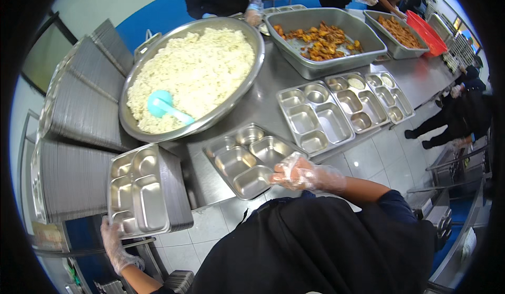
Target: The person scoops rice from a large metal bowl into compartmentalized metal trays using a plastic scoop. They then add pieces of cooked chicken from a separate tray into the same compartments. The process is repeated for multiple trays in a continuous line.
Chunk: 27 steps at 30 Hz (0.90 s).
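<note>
My left hand [114,246], in a clear plastic glove, grips the near left corner of the top steel compartment tray [148,199] on a tall stack. My right hand [298,173], also gloved, has its fingers curled at the near right edge of a single steel compartment tray [235,161]. That tray holds no food and reaches past the table's front edge. Beyond it stands a large round steel basin [258,53] of white rice [197,69]. A turquoise scoop [161,103] rests on the rice, its handle towards me.
More tray stacks [75,175] rise at the left. Several compartment trays [315,116] line the front edge of the steel table [268,69]. Behind them, a grey tub [327,63] holds browned food pieces; another tub [410,52] and a red basin [428,33] follow. People work across the table and at the right.
</note>
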Available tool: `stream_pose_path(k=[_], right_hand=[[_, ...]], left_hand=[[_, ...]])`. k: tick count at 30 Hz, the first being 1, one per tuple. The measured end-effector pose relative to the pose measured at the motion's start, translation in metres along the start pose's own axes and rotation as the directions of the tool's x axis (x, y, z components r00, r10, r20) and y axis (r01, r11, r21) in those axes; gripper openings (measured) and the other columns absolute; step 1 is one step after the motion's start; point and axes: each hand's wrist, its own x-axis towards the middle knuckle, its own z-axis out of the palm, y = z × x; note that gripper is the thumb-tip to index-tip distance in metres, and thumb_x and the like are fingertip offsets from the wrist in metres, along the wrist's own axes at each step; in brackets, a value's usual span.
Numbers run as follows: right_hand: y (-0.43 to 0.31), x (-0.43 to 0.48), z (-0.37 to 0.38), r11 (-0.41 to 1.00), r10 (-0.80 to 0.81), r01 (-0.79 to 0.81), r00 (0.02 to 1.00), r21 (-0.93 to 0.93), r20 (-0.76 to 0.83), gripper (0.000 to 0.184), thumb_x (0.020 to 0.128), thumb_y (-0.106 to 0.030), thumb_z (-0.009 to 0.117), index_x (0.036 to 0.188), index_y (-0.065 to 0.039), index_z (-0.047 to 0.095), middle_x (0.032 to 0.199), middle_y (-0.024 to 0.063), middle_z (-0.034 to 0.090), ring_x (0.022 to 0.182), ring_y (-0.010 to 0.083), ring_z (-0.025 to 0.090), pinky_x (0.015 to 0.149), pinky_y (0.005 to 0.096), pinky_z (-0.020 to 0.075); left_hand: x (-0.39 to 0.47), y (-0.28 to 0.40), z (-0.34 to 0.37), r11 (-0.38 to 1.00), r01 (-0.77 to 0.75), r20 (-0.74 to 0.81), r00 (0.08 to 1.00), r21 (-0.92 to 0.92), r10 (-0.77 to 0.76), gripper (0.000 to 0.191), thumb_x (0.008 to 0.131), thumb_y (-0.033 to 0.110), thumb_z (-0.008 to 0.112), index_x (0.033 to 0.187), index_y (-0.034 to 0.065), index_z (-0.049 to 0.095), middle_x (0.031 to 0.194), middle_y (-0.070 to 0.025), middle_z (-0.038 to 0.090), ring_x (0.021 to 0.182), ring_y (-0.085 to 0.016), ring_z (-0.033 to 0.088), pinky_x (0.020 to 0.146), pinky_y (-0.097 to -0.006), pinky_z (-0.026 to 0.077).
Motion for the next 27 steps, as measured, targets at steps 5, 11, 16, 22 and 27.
stream_pose_path(k=[5,11,16,22,27], right_hand=[[0.051,0.012,0.038,0.868,-0.091,0.041,0.993,-0.495,-0.076,0.02,0.094,-0.026,0.049,0.103,-0.011,0.06,0.099,0.0131,0.063,0.079,0.0324,0.067,0.064,0.0463,0.0532],[0.073,0.016,0.058,0.88,0.168,-0.2,0.979,-0.43,-0.112,0.021,0.091,-0.019,0.052,0.106,-0.007,0.06,0.1,0.0175,0.062,0.083,0.0346,0.069,0.065,0.0471,0.0553],[0.111,0.0,0.064,0.853,0.172,-0.279,0.948,-0.441,-0.266,0.02,0.087,-0.017,0.054,0.105,-0.011,0.06,0.093,0.0177,0.063,0.076,0.0344,0.067,0.062,0.0474,0.0537],[0.157,-0.064,0.013,0.815,0.19,-0.296,0.949,-0.498,-0.253,0.018,0.086,-0.018,0.055,0.099,-0.008,0.061,0.091,0.0165,0.063,0.082,0.0334,0.067,0.066,0.0469,0.0533],[0.175,-0.097,-0.015,0.841,0.06,-0.197,0.96,-0.503,-0.274,0.017,0.082,-0.016,0.06,0.097,-0.008,0.06,0.087,0.0149,0.062,0.081,0.0334,0.066,0.067,0.0453,0.0533]], left_hand=[[-0.082,0.041,-0.014,0.949,-0.115,-0.105,0.991,-0.293,0.087,0.063,0.078,0.014,0.057,0.138,-0.0015,0.044,0.107,-0.0103,0.061,0.085,-0.018,0.058,0.077,-0.0309,0.048],[-0.18,0.041,0.05,0.937,0.047,-0.041,0.997,-0.346,-0.065,0.061,0.077,0.008,0.057,0.136,-0.0015,0.046,0.088,-0.0092,0.062,0.069,-0.016,0.058,0.06,-0.0281,0.048],[-0.187,-0.02,0.126,0.909,0.104,0.169,0.985,-0.404,-0.038,0.051,0.075,0.004,0.054,0.125,0.0012,0.043,0.112,-0.0115,0.055,0.097,-0.02,0.055,0.084,-0.0312,0.048],[-0.214,-0.026,0.265,0.931,0.051,0.095,0.995,-0.361,-0.018,0.032,0.081,0.005,0.053,0.113,0.0026,0.049,0.099,-0.0096,0.054,0.087,-0.02,0.053,0.079,-0.0347,0.047],[-0.236,0.006,0.374,0.907,0.049,0.277,0.958,-0.418,0.076,0.023,0.088,0.011,0.052,0.108,0.0015,0.047,0.094,-0.0071,0.05,0.085,-0.017,0.046,0.077,-0.0337,0.042]])
